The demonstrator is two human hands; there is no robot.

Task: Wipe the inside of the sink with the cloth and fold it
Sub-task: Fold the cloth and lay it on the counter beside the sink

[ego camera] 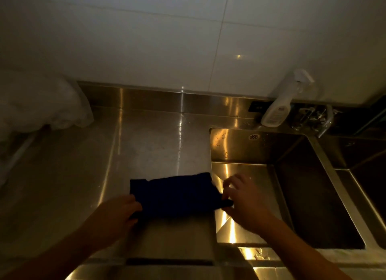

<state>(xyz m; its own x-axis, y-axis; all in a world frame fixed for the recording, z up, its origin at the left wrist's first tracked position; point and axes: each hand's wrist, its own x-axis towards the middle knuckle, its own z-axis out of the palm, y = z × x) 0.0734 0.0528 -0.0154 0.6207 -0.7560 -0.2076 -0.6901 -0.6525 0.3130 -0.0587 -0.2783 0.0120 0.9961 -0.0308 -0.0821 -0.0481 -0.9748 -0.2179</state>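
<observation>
A dark blue cloth (177,194) lies flat on the steel counter, just left of the sink (240,148), with its right corner hanging over the sink's edge. My left hand (117,215) pinches the cloth's near left corner. My right hand (246,202) hovers over the sink's left side and pinches the cloth's near right corner between thumb and fingers. The sink is a deep steel basin with a stepped ledge on its left and a dark bottom.
A white spray bottle (279,106) stands behind the sink beside a metal tap (321,120). A crumpled white plastic bag (39,104) sits at the far left of the steel counter (150,146). A tiled wall rises behind.
</observation>
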